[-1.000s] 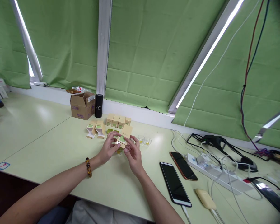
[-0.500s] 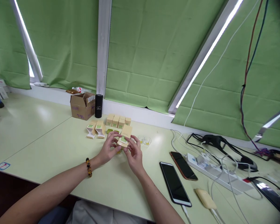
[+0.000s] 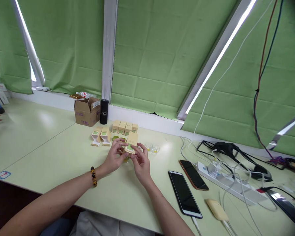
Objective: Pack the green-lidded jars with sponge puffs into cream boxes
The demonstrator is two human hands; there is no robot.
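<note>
Got a small box (image 3: 130, 147) between half-curled left hand (image 3: 115, 157) and right hand (image 3: 142, 162), might crumple it by over-squeezing tbh.

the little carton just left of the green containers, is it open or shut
Open: on the small carton, the flaps at the near end are spread, showing white inside. Whether it holds anything cannot be told.
</note>
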